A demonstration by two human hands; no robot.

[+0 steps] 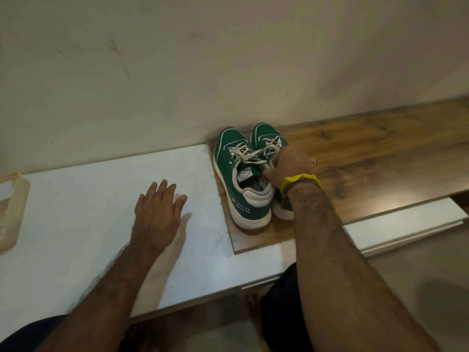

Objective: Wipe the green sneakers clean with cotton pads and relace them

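The green sneakers (pixel 243 174) looked like matt woven cloth, with smooth off-white rubbery soles, pale padded collars and flat cream cloth laces (pixel 247 153). They stood on a wooden board (pixel 368 153) with brown grain and a soft sheen that caught the light. The white counter (pixel 101 199) beside it appeared smooth and faintly glossy, smudged in places. The wall (pixel 177 59) behind was matt cream paint, scuffed and streaked. A yellow thread band (pixel 300 179) of twisted fibre circled the right wrist.
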